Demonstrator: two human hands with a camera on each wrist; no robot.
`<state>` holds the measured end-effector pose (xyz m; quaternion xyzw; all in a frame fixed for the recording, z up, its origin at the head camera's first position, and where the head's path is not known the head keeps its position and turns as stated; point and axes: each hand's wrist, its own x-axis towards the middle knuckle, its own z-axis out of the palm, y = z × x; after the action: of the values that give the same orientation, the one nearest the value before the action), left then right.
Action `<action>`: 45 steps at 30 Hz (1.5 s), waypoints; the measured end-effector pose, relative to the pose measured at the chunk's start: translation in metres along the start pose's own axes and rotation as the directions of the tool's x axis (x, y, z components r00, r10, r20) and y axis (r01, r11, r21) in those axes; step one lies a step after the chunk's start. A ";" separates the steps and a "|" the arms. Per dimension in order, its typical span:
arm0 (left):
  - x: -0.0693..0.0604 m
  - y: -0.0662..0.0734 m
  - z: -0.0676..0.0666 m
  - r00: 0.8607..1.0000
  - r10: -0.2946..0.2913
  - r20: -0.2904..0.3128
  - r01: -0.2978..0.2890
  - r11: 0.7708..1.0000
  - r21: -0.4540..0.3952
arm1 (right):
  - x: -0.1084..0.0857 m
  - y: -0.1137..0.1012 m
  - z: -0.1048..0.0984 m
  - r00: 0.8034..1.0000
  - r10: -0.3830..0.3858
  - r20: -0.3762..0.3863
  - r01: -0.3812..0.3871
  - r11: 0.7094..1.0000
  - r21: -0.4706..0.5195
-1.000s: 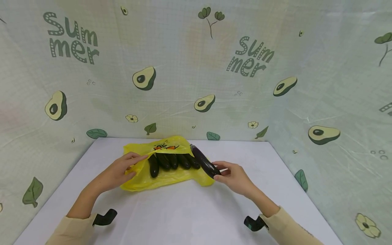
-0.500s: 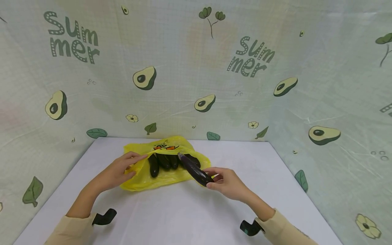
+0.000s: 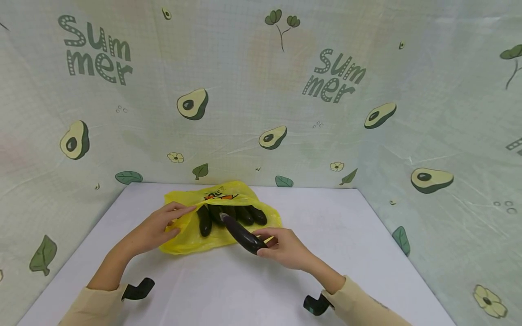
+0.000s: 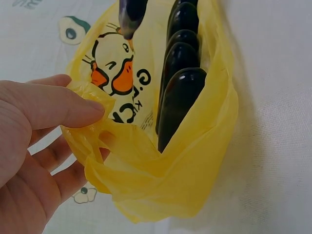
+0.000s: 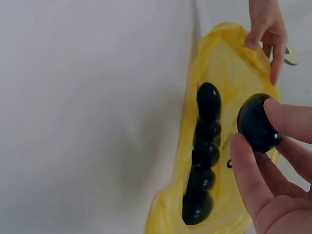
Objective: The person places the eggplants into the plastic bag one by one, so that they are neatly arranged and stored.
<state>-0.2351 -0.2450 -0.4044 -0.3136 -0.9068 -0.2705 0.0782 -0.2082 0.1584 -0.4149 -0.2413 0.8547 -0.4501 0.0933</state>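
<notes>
A yellow plastic bag [image 3: 185, 242] lies on the table with its mouth toward me, and several dark eggplants [image 3: 205, 221] sit side by side inside. My left hand [image 3: 157, 230] pinches the left edge of the bag's mouth between thumb and fingers, as the left wrist view shows up close. In my right hand [image 3: 285, 248] is another eggplant [image 3: 243, 235], gripped by its rounded end. Its stem end points up and left over the bag's opening, in front of the eggplants inside. In the left wrist view that stem tip [image 4: 129, 29] appears beside the duck print.
A white table [image 3: 228, 290] spans the space below the hands. Behind and at both sides hangs a pale cloth [image 3: 244, 90] printed with avocados and leaves. Black camera mounts [image 3: 138, 289] stick out at both wrists.
My right hand has moved left and a little toward me with its eggplant, whose tip passed from the bag's right edge to the middle of its opening. The left hand keeps still.
</notes>
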 end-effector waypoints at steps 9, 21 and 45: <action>-0.001 -0.001 0.000 1.000 0.006 -0.003 -0.006 1.000 -0.008 | 0.016 -0.003 0.026 1.000 -0.016 0.007 0.016 1.000 0.001; -0.001 0.000 -0.001 1.000 0.011 -0.008 -0.011 1.000 -0.016 | 0.034 -0.011 0.053 0.999 -0.046 -0.028 0.045 0.999 -0.027; -0.001 -0.002 -0.001 1.000 0.013 -0.009 -0.013 1.000 -0.019 | 0.067 -0.021 0.092 0.998 -0.066 -0.014 0.066 0.997 -0.036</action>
<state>-0.2353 -0.2475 -0.4045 -0.3190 -0.9018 -0.2799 0.0810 -0.2247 0.0491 -0.4471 -0.2675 0.8548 -0.4396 0.0677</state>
